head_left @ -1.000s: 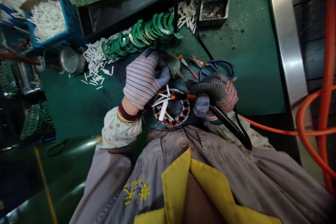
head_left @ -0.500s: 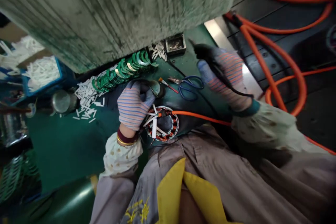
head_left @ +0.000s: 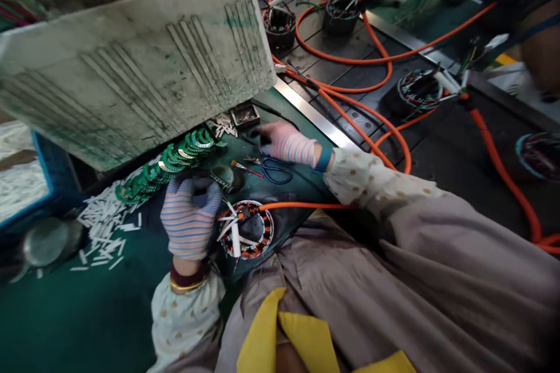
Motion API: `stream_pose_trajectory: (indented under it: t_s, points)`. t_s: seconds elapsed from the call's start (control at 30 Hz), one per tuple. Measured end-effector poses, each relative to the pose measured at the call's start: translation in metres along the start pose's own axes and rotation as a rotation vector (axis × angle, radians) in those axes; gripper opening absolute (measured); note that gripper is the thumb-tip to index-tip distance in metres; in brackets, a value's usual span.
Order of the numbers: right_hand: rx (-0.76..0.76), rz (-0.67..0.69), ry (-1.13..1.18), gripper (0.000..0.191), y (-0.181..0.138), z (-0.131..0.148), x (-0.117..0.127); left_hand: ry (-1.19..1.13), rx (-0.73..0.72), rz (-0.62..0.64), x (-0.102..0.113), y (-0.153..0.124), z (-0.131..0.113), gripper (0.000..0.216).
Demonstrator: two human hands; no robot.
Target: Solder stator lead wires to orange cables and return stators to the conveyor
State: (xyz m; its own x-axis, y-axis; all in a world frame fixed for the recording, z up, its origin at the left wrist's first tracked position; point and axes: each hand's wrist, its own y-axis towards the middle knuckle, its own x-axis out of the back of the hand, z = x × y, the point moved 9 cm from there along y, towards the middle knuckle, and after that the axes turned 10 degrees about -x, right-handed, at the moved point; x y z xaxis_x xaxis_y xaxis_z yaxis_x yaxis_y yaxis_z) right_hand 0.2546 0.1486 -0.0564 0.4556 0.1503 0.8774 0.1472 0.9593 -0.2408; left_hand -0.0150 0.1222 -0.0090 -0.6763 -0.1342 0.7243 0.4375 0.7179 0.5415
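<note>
My left hand (head_left: 191,215), in a striped glove, rests curled on the rim of a wound motor stator (head_left: 245,237) with white sleeves and an orange cable (head_left: 301,206) coming out of it. My right hand (head_left: 286,143), also gloved, is stretched out to the far side of the green bench, closed on a dark corded tool whose tip is by a small metal tray (head_left: 245,115). Blue-handled scissors (head_left: 275,171) and a small red-handled brush (head_left: 245,168) lie between the hands.
A row of green curved parts (head_left: 168,160) and loose white sleeves (head_left: 105,221) lie at the left under a worn grey-green panel (head_left: 131,70). A blue bin (head_left: 26,186) stands far left. More stators (head_left: 417,90) with orange cables sit on the dark conveyor at the right.
The view has swung up and right. My right hand has lifted the corded tool off the stator and carried it to the far side by the metal tray. My left hand stays on the stator.
</note>
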Motion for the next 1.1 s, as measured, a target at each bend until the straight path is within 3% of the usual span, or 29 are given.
stream_pose_trajectory:
  t_s: [0.13, 0.23, 0.37, 0.47, 0.6, 0.7, 0.77, 0.93, 1.1]
  points:
    - [-0.007, 0.206, -0.389, 0.042, -0.052, -0.01, -0.024, -0.156, 0.041, 0.044, 0.002, -0.005, -0.005, 0.013]
    - [0.014, 0.222, -0.476, 0.049, -0.076, -0.014, -0.031, -0.26, 0.093, 0.046, 0.0, -0.012, -0.007, 0.013]
    - [0.005, 0.219, -0.545, 0.05, -0.079, -0.029, -0.044, -0.479, 0.21, 0.077, -0.021, -0.024, 0.004, 0.025]
    - [0.002, 0.195, -0.418, 0.052, -0.073, -0.034, -0.046, -0.628, 0.272, 0.079, -0.035, -0.031, 0.013, 0.034]
    - [0.18, 0.04, -0.127, 0.048, -0.087, -0.004, -0.029, -0.645, 0.282, 0.06, -0.038, -0.033, 0.017, 0.031]
    - [0.303, -0.086, -0.192, 0.042, -0.107, 0.024, -0.023, -0.596, 0.249, 0.033, -0.035, -0.031, 0.016, 0.032]
    - [0.32, -0.097, -0.296, 0.044, -0.113, 0.034, -0.027, -0.586, 0.212, 0.008, -0.033, -0.03, 0.014, 0.032]
    - [0.279, -0.109, -0.456, 0.051, -0.11, 0.038, -0.033, -0.583, 0.217, 0.029, -0.036, -0.032, 0.015, 0.041]
    - [0.305, -0.068, -0.43, 0.051, -0.107, 0.036, -0.047, -0.604, 0.188, 0.03, -0.037, -0.031, 0.013, 0.045]
